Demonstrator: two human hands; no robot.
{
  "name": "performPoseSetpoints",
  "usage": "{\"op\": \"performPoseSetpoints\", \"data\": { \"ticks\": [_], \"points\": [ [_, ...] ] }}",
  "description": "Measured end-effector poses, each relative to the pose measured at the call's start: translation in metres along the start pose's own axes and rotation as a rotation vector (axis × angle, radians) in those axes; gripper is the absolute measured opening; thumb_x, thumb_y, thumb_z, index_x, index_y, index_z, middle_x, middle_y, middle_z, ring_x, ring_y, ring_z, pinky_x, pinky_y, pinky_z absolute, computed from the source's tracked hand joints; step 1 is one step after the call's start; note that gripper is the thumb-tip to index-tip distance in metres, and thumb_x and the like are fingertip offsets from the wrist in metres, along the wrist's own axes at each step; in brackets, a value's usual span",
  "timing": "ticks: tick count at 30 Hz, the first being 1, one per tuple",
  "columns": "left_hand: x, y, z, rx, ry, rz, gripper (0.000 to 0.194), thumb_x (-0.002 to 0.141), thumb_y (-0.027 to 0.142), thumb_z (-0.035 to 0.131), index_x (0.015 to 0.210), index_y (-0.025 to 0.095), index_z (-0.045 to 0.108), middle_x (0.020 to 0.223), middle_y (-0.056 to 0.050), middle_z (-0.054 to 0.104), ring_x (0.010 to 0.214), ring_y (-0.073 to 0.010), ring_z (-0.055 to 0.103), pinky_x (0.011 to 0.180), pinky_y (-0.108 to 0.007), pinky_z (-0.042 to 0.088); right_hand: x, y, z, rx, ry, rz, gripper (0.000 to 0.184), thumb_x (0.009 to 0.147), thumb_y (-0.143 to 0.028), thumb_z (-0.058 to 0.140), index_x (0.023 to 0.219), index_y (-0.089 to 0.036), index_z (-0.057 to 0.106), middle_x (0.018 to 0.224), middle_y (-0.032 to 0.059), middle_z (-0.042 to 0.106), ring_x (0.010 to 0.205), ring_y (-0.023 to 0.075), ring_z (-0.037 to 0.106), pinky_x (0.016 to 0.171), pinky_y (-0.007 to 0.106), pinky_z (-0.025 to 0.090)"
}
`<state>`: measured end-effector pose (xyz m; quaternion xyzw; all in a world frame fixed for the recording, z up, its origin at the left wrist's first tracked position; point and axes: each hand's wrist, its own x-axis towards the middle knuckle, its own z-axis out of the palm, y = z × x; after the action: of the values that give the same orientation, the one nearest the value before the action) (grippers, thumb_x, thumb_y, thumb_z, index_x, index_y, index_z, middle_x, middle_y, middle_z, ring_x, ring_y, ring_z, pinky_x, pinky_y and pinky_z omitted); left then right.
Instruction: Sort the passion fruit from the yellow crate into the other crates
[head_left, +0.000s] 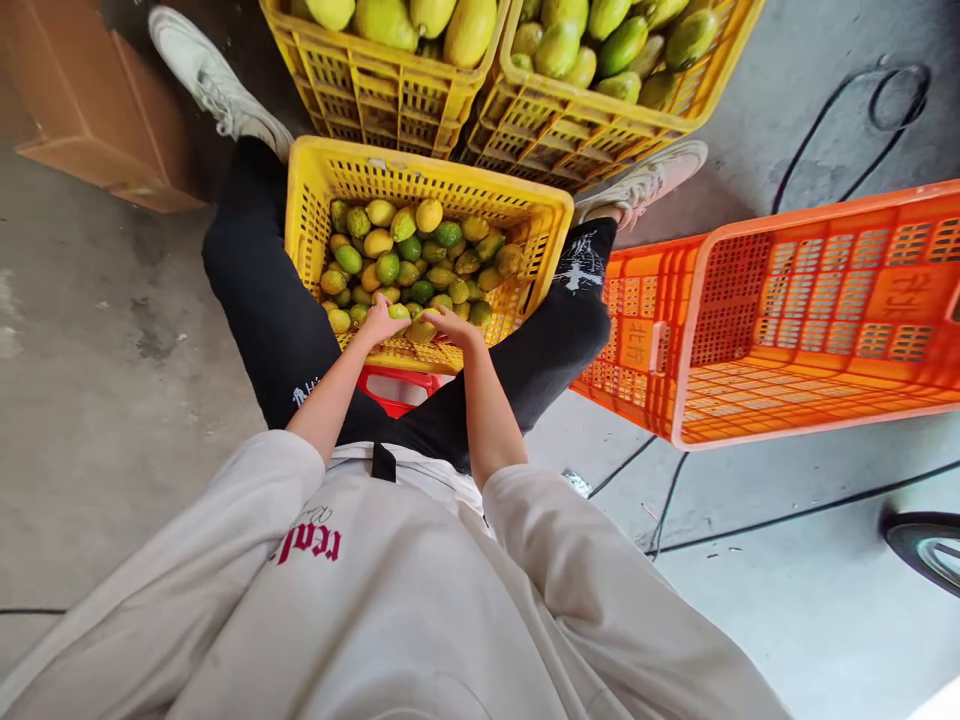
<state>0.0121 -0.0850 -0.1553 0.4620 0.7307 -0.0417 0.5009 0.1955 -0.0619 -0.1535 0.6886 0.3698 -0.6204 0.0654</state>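
A yellow crate (307, 190) full of small green and yellow fruits (409, 260) stands between my legs. My left hand (381, 322) reaches into its near edge, fingers curled over a green fruit (398, 311). My right hand (452, 325) is beside it, fingers closed round a yellowish fruit (421, 330). Both hands nearly touch over the near row of fruit.
Two yellow crates (390, 95) (600, 125) of larger green-yellow fruit stand beyond. An empty orange crate (795, 310) lies to the right, a brown cardboard box (90, 100) at far left. Black cables (810, 150) run across the concrete floor; a wheel (926, 545) shows at right.
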Motion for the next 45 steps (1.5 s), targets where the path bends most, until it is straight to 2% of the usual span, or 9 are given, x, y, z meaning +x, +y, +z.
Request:
{"op": "performPoseSetpoints", "data": {
  "ticks": [5,10,14,20,26,33,38,41,45],
  "points": [
    [-0.009,-0.006,-0.008,-0.116,0.119,-0.018,0.049,0.092,0.037,0.074,0.134,0.017,0.057,0.140,-0.020,0.069,0.134,-0.0331,0.066,0.113,-0.040,0.049,-0.015,0.003,0.002,0.223,-0.060,-0.074,0.024,0.101,-0.023,0.061,0.125,-0.023,0.059,0.106,-0.0004,0.069,0.088,0.0141,0.067,0.076,0.022,0.053],
    [-0.015,-0.014,-0.002,0.069,0.067,-0.056,0.046,0.092,0.035,0.075,0.131,0.017,0.060,0.140,-0.021,0.067,0.134,-0.0344,0.064,0.114,-0.043,0.049,-0.020,0.004,0.004,0.419,0.055,-0.168,0.021,0.099,-0.019,0.055,0.118,-0.025,0.052,0.101,-0.0012,0.068,0.089,0.0145,0.065,0.076,0.020,0.051],
    [-0.010,-0.015,0.005,0.114,0.021,0.004,0.016,0.100,0.026,0.060,0.110,0.019,0.070,0.133,-0.017,0.069,0.128,-0.0285,0.067,0.114,-0.037,0.049,-0.022,-0.002,-0.004,0.572,0.024,-0.304,0.024,0.111,-0.041,0.039,0.119,-0.024,0.053,0.101,0.0024,0.071,0.088,0.0157,0.069,0.083,0.026,0.055],
    [0.004,-0.018,0.013,0.046,-0.015,0.013,0.017,0.099,0.021,0.058,0.111,0.017,0.070,0.131,-0.016,0.069,0.127,-0.0262,0.067,0.116,-0.037,0.049,-0.021,-0.001,-0.020,0.719,0.179,-0.275,0.054,0.099,-0.072,0.049,0.115,-0.023,0.065,0.097,0.0107,0.076,0.108,0.0323,0.074,0.086,0.041,0.062],
    [0.023,-0.021,0.016,0.018,0.124,-0.096,0.037,0.095,0.014,0.060,0.132,0.016,0.059,0.147,-0.019,0.056,0.147,-0.0284,0.056,0.130,-0.039,0.038,0.002,0.003,-0.023,1.441,0.072,-0.271,0.035,0.093,-0.056,0.050,0.102,-0.029,0.071,0.097,0.0063,0.080,0.112,0.0285,0.075,0.099,0.049,0.063],
    [0.091,-0.024,-0.039,0.074,0.301,0.010,0.060,0.088,0.019,0.066,0.147,0.023,0.054,0.162,-0.016,0.048,0.163,-0.0329,0.035,0.137,-0.049,0.028,0.028,0.015,-0.012,1.666,-0.049,-0.238,0.046,0.093,-0.045,0.039,0.117,-0.027,0.075,0.107,0.0072,0.082,0.122,0.0276,0.073,0.111,0.062,0.055],
    [0.124,-0.011,-0.082,0.091,0.199,0.200,0.057,0.096,0.039,0.063,0.151,0.029,0.053,0.161,-0.008,0.052,0.160,-0.0271,0.039,0.135,-0.042,0.033,0.049,0.023,-0.005,1.754,-0.042,-0.094,0.046,0.101,-0.055,0.040,0.102,-0.027,0.077,0.087,0.0057,0.081,0.107,0.0263,0.078,0.113,0.061,0.053],
    [0.130,0.001,-0.087,0.128,0.134,0.188,0.061,0.101,0.049,0.057,0.156,0.023,0.049,0.159,-0.007,0.052,0.156,-0.0257,0.041,0.134,-0.044,0.033,0.061,0.025,-0.003,1.734,-0.064,-0.038,0.049,0.104,-0.059,0.040,0.094,-0.027,0.076,0.075,0.0022,0.077,0.095,0.0225,0.079,0.112,0.054,0.055],
    [0.136,0.014,-0.075,0.178,0.150,0.124,0.060,0.100,0.054,0.060,0.150,0.021,0.055,0.158,-0.011,0.050,0.156,-0.0316,0.040,0.133,-0.050,0.034,0.072,0.019,-0.001,1.590,-0.099,-0.109,0.049,0.103,-0.065,0.043,0.112,-0.030,0.076,0.107,0.0029,0.082,0.118,0.0221,0.075,0.111,0.049,0.056]
  ]
}}
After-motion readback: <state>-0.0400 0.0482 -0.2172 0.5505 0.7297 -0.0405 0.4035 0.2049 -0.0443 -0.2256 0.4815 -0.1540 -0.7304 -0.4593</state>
